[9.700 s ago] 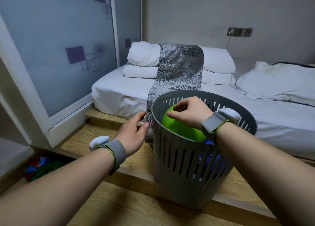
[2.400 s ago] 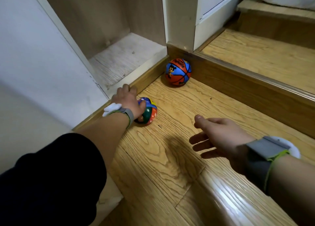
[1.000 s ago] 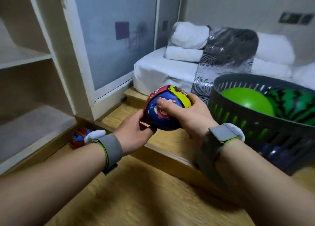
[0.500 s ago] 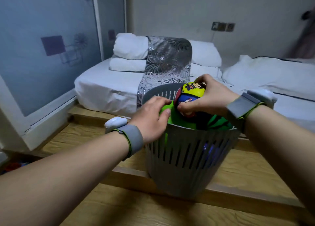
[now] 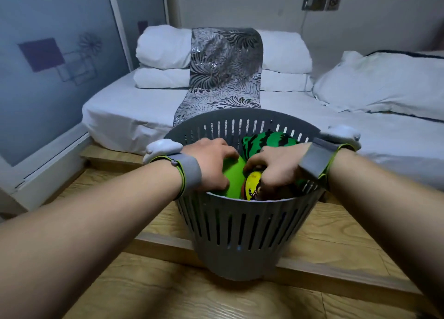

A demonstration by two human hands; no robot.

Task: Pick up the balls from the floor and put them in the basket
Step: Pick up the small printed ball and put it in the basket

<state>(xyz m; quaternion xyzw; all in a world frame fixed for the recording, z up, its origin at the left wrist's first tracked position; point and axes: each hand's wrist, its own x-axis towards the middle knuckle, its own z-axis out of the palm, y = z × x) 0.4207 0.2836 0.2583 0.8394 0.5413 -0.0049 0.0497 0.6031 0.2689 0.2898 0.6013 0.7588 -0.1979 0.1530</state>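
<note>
Both hands reach into the grey basket (image 5: pixel 242 232) on the wooden step: the right hand (image 5: pixel 276 169), fingers curled, presses a yellow-patterned ball (image 5: pixel 252 186) down; the left hand (image 5: pixel 211 165), fingers spread, steadies the green ball (image 5: pixel 233 181). Crowded beside the watermelon ball (image 5: pixel 269 139), it may pop back out.

Your grey slatted plastic basket (image 5: pixel 245 234) stands on the raised wooden step (image 5: pixel 336 232), at its front edge, before the white bed (image 5: pixel 125 112). In it, the plain green ball (image 5: pixel 234 181) lies left, the striped watermelon ball (image 5: pixel 271 139) behind, the yellow-patched ball (image 5: pixel 252 186) at the front.
</note>
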